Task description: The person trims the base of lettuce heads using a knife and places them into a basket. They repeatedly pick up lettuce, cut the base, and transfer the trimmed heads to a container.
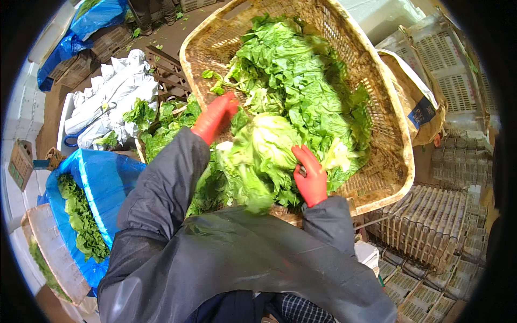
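Note:
A pale green lettuce head point(274, 137) lies at the near side of a large, stained plastic basket point(387, 181), in front of my body. My right hand point(311, 175), in a red glove, has its curled fingers against the right side of this head. Also red-gloved, my left hand point(218, 117) is blurred above the basket's left rim, beside a loose leaf; its fingertips are not clear. Behind the head, a heap of leafy lettuce point(299, 80) fills the basket's middle. Below it, a leaf point(256, 202) is blurred near my dark apron.
Loose leaves point(161, 137) lie left of the basket, near crumpled white plastic bags point(117, 97). A blue plastic bag point(105, 189) with lettuce stands by my left arm. On the right are a paper sack point(428, 125) and stacked plastic crates point(420, 226). Another person's legs point(153, 16) show at the top.

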Motion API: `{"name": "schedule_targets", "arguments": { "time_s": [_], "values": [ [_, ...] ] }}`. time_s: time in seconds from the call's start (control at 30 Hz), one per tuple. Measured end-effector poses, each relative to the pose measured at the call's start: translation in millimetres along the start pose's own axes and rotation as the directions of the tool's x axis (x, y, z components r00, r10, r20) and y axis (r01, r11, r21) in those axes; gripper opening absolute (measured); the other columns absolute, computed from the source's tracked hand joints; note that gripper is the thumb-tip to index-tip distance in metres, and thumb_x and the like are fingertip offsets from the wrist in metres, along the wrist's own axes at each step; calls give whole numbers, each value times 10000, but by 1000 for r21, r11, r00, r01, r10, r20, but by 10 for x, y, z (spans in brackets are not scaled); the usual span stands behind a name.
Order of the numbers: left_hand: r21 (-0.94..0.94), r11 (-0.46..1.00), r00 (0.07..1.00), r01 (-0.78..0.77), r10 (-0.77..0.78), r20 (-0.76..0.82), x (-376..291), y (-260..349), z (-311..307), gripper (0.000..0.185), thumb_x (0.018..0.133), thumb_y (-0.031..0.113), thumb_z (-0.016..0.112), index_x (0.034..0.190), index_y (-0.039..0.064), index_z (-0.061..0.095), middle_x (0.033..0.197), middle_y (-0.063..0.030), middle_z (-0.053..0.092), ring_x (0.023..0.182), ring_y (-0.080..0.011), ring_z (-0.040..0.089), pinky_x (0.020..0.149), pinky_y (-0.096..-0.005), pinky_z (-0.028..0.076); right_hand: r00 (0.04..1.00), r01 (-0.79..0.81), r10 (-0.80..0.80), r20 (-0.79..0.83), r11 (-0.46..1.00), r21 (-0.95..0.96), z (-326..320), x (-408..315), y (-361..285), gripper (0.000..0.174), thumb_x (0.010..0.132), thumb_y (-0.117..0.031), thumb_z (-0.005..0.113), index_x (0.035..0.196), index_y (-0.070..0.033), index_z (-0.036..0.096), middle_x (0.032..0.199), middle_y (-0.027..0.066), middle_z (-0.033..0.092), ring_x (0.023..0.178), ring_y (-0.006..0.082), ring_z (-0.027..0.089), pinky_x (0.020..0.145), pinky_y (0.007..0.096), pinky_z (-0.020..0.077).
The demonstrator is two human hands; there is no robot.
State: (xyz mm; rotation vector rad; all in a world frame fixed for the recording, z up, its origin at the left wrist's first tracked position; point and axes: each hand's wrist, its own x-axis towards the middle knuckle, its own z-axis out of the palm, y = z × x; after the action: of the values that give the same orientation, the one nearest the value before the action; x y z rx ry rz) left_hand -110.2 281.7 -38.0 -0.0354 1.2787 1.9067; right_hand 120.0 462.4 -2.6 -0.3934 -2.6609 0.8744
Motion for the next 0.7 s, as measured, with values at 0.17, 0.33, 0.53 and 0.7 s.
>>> {"name": "schedule_targets", "arguments": {
  "time_s": [0.17,0.33,0.53,0.7],
  "values": [
    [-104,923,911,370,-339,234,-459,-288,564,598,843,415,639,1285,48,473,1156,-71,590,1042,-213,553,913,-350,438,958,-201,269,-101,878,435,-201,110,-395,520,722,135,484,1194,-60,584,1244,179,552,1196,270,510,863,281,451],
    [153,897,872,-415,345,347,-1087,473,-521,689,709,334,733,1249,-8,474,1182,-77,578,1051,-153,559,926,-317,431,847,131,-388,363,815,565,-76,78,-1043,481,715,123,561,1166,-43,573,1292,195,512,1259,292,449,972,351,395],
    [203,965,979,-163,134,153,-2459,70,-1363,802,733,368,718,1369,39,356,1312,-82,488,1185,-206,477,1010,-355,360,853,-178,-11,522,934,311,813,30,-1565,255,851,-127,601,1101,-81,589,828,69,658,697,137,631,584,285,486],
    [-55,988,987,-142,137,-80,-3086,-380,-1494,821,701,300,735,1368,36,336,1294,-90,485,1189,-194,460,1002,-340,359,435,870,-767,471,494,0,947,56,-1956,293,712,-102,608,1003,-114,578,692,40,518,606,254,547,502,384,431]
  ]
}}
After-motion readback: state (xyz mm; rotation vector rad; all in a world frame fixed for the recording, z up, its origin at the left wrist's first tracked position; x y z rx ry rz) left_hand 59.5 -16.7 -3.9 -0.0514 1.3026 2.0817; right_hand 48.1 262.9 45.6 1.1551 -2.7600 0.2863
